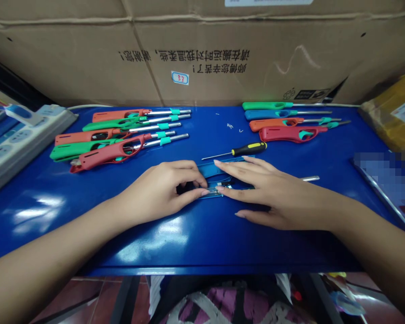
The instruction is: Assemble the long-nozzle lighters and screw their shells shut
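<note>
A blue long-nosed lighter (207, 170) lies in the middle of the table, its casing apart, with a clear inner part (212, 191) and a small black piece (224, 183) showing. My left hand (168, 186) pinches the lighter's left end between thumb and fingers. Over its right side, my right hand (273, 193) is spread, fingertips touching the casing and inner parts. The lighter's metal tube (311, 178) pokes out beyond my right hand; its middle is hidden. Just behind lies a black and yellow screwdriver (249, 148), tip pointing left.
Several orange, green and red lighters (108, 154) lie in a row at the left. Another group of lighters (286, 133) sits at the back right. A large cardboard box (202, 36) stands behind. A power strip (23, 135) borders the left; small white bits (230, 126) lie near the back.
</note>
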Demonstrator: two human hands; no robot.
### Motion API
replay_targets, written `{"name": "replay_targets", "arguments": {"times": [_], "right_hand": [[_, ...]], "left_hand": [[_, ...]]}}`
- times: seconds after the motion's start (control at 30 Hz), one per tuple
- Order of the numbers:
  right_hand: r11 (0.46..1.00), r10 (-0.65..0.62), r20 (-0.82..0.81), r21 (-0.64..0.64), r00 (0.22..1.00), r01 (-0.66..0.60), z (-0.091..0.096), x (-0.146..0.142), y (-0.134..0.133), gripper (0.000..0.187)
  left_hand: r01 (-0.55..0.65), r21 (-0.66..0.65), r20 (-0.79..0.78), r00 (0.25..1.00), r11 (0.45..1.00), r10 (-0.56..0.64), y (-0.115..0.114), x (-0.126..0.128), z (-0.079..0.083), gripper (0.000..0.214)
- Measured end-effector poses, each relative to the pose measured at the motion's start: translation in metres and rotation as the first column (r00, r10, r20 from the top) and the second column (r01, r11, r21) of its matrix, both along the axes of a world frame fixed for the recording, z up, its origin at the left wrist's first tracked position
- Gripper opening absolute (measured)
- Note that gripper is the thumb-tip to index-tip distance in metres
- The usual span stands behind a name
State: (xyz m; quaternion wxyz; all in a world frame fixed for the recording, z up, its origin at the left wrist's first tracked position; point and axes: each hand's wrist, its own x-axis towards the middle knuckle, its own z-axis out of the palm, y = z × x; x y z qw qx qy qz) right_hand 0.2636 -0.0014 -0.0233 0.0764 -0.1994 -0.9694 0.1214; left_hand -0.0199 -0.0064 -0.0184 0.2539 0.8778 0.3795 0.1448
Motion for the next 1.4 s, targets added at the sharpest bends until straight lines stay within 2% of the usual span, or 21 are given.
{"name": "replay_targets", "arguments": {"times": [0.17,0.33,0.47,0.53,0.7,0.8,0.93,1.17,1.4], "right_hand": [[0.998,-0.017,0.033,-0.054,0.999,0.019,-0.001,0.003,0.002,0.053],[0.995,-0.082,-0.077,-0.066,0.994,0.077,0.003,0.006,0.005,0.053],[0.991,-0.118,-0.131,0.051,0.984,0.125,0.008,0.011,0.009,0.031],[0.986,-0.150,-0.135,0.059,0.979,0.159,0.011,0.014,0.012,0.019],[0.960,-0.248,-0.059,-0.153,0.967,0.237,0.020,0.026,0.015,0.011],[0.943,-0.268,-0.010,-0.209,0.963,0.261,0.024,0.028,0.015,0.009],[0.932,-0.301,0.006,-0.208,0.954,0.296,0.023,0.026,0.014,0.009],[0.934,-0.296,0.002,-0.210,0.955,0.290,0.015,0.023,0.016,0.007],[0.939,-0.292,-0.011,-0.193,0.956,0.285,0.015,0.020,0.013,0.009]], "left_hand": [[0.033,0.000,-0.013,0.999,0.999,-0.033,0.003,-0.002,-0.002,0.017],[0.079,0.071,0.048,0.995,0.994,-0.083,0.005,-0.002,-0.002,0.021],[0.098,0.139,0.102,0.988,0.985,-0.112,0.004,-0.003,0.000,0.021],[0.133,0.198,0.089,0.984,0.971,-0.153,0.005,-0.004,-0.001,0.020],[0.207,0.281,0.047,0.972,0.937,-0.229,0.006,-0.004,-0.005,0.026],[0.225,0.287,-0.001,0.972,0.931,-0.235,0.005,0.000,-0.007,0.032],[0.251,0.269,-0.079,0.968,0.930,-0.238,0.003,0.004,-0.008,0.037],[0.249,0.263,-0.086,0.968,0.932,-0.234,0.002,0.005,-0.011,0.038],[0.243,0.262,-0.103,0.969,0.934,-0.223,0.002,0.005,-0.012,0.040]]}}
